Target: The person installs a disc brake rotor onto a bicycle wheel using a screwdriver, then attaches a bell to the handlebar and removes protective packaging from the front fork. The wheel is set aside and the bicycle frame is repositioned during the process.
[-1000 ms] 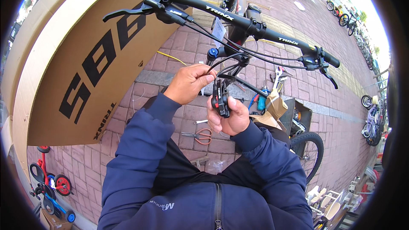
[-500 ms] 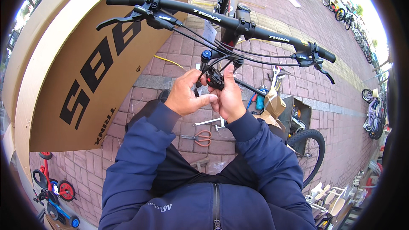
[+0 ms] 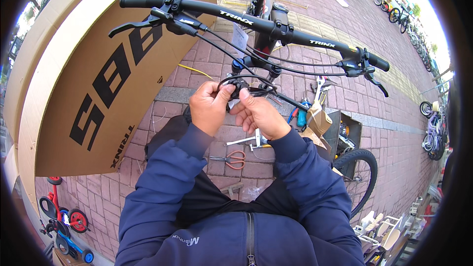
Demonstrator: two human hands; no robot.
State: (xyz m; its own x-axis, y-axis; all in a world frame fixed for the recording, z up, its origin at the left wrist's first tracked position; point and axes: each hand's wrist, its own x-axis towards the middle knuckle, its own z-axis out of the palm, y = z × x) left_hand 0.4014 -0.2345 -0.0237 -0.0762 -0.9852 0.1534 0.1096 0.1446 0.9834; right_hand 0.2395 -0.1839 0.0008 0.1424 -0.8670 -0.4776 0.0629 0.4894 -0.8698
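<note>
A bicycle's flat black handlebar [image 3: 231,17] stretches across in front of me, with brake levers and black cables. Below it, over the fork, I hold a small black part that looks like a brake caliper [image 3: 239,86], with a black cable looping up from it. My left hand [image 3: 208,107] pinches it from the left between thumb and fingers. Against its right side lies the thumb of my right hand [image 3: 263,118]; that hand's other fingers curl loosely below. The part's underside is hidden by my fingers. Behind it rises the fork crown [image 3: 256,62] with its blue knob.
Red-handled scissors [image 3: 231,159] and metal wrenches lie on the brick paving between my legs. To the right stand an open toolbox [image 3: 340,130] and a loose wheel [image 3: 369,177]. A large cardboard box [image 3: 118,93] fills the left. Small tricycles [image 3: 64,221] stand lower left.
The caliper has turned and shifted slightly left and up in my hands. My right thumb has come down from upright to its side, and the cable loop now shows.
</note>
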